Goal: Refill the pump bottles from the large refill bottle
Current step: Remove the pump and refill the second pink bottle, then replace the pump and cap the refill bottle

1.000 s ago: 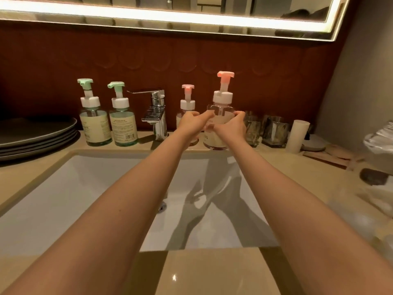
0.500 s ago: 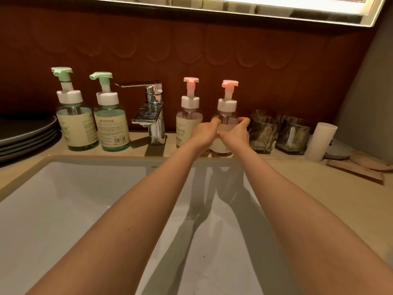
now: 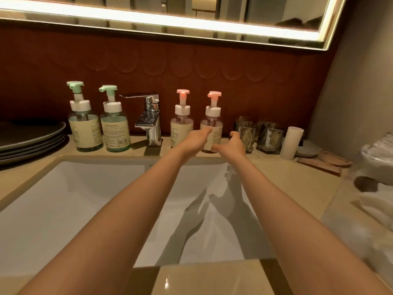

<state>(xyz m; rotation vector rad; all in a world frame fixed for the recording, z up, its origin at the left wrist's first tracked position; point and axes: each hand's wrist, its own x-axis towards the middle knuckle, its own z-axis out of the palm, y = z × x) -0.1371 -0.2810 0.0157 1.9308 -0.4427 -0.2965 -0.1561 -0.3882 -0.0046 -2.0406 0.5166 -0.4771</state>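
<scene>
Progress looks close to its end, or else not begun, and the frame does not settle which. All four pump bottles stand upright with their pumps screwed on along the beige stone counter (image 3: 276, 169) behind the white sink (image 3: 85, 188). Two are clear bottles with green pump heads (image 3: 83, 133) (image 3: 114, 134), left of the chrome faucet (image 3: 151, 122). The clear bottle with a pink pump head and cream label (image 3: 181, 127) stands right of the faucet, and its twin, the right-hand pink-pump bottle (image 3: 213, 124), is beside it. The green pair show liquid up to the shoulder; the level in the pink pair is too pale to read. No large refill bottle is in view, so any further pouring would need it fetched.

The right-hand pink-pump bottle stands between the two hands. The left hand (image 3: 196, 138) sits at its left flank, thumb straight across the label edge, other fingers hidden; contact is unclear, and no grip shows. The right hand (image 3: 231, 143) is just beside the bottle's right flank, fingers loosely curled, holding nothing.
</scene>
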